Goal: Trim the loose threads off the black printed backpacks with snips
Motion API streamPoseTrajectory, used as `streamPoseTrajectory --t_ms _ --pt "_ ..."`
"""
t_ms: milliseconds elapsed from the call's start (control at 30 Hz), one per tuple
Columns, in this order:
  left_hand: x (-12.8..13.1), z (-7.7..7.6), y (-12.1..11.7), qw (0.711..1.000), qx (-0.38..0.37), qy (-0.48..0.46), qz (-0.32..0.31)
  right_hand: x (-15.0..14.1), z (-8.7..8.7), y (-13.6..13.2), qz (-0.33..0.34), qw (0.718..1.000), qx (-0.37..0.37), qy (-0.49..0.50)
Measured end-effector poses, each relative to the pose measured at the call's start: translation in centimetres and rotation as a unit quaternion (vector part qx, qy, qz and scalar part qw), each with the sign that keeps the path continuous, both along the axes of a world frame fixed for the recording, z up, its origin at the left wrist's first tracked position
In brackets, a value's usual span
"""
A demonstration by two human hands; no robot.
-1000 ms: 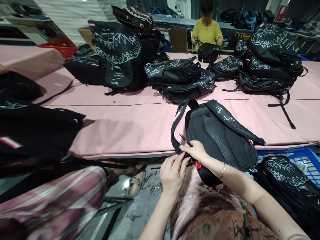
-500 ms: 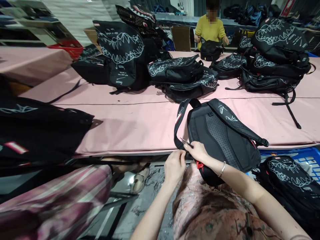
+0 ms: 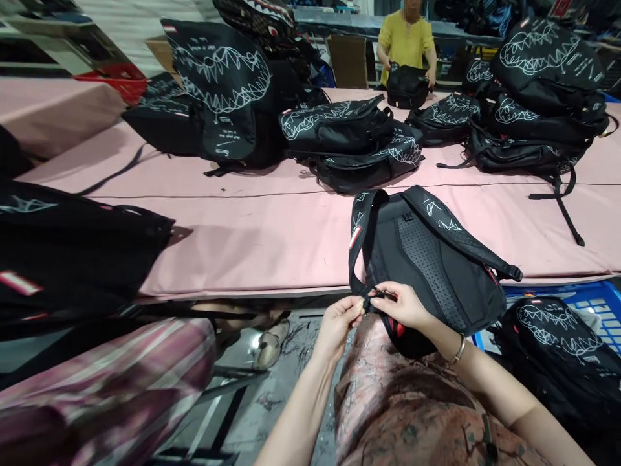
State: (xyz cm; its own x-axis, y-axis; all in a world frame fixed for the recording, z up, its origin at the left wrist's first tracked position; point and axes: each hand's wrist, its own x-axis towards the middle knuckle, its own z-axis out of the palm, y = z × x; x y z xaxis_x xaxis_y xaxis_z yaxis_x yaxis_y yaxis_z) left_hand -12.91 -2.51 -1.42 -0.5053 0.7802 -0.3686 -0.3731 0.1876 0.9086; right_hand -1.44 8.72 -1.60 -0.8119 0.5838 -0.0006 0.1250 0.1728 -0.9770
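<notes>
A black backpack lies with its padded back panel up, across the front edge of the pink-covered table and over my lap. Its left shoulder strap curves down to my hands. My left hand pinches the lower end of that strap between thumb and fingertips. Just beside it, my right hand is closed on small dark thread snips, their points close to the strap end. Fingers cover most of the snips, so whether the blades touch the strap I cannot tell.
Several black backpacks with white scribble prints stand or lie along the pink table. A blue crate holds another at right. A person in yellow handles a bag opposite. At left are a black bag and a plaid-clad leg.
Both hands have come slightly lower, the right one turning so the snips point at the strap end. The strap has swung rightward, nearer the backpack. The view has tilted down a little.
</notes>
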Motion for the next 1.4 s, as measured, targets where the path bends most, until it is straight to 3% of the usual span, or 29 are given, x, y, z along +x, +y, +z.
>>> streamPoseTrajectory --t_ms 100,267,367,467,600,933,1233,1400 --pt "0.5 0.4 0.0 1.000 0.004 0.019 0.009 0.0 0.6 0.5 0.025 0.999 0.023 -0.040" --pt "1.2 0.7 0.0 0.998 0.009 0.043 0.033 -0.2 1.0 0.8 0.060 0.997 0.045 -0.004" --pt "1.4 0.7 0.1 0.999 0.005 0.037 0.028 -0.4 0.5 0.4 0.018 0.998 0.054 -0.011" --pt "1.6 0.7 0.1 0.999 0.003 0.027 0.018 -0.6 -0.3 -0.2 -0.050 0.998 0.017 0.016" --pt "1.8 0.6 0.0 0.999 0.003 0.038 0.021 -0.8 -1.0 -0.9 -0.091 0.994 -0.026 0.046" --pt "2.0 0.1 0.0 0.997 -0.001 0.062 0.033 -0.7 -1.3 -1.4 -0.088 0.990 -0.080 0.080" --pt "2.4 0.2 -0.1 0.978 0.035 0.152 0.142 -0.8 -1.2 -1.9 -0.079 0.994 0.052 0.058" --pt "2.7 0.1 -0.1 0.975 0.056 0.136 0.168 -0.6 -1.3 -2.3 -0.074 0.989 0.115 0.054"
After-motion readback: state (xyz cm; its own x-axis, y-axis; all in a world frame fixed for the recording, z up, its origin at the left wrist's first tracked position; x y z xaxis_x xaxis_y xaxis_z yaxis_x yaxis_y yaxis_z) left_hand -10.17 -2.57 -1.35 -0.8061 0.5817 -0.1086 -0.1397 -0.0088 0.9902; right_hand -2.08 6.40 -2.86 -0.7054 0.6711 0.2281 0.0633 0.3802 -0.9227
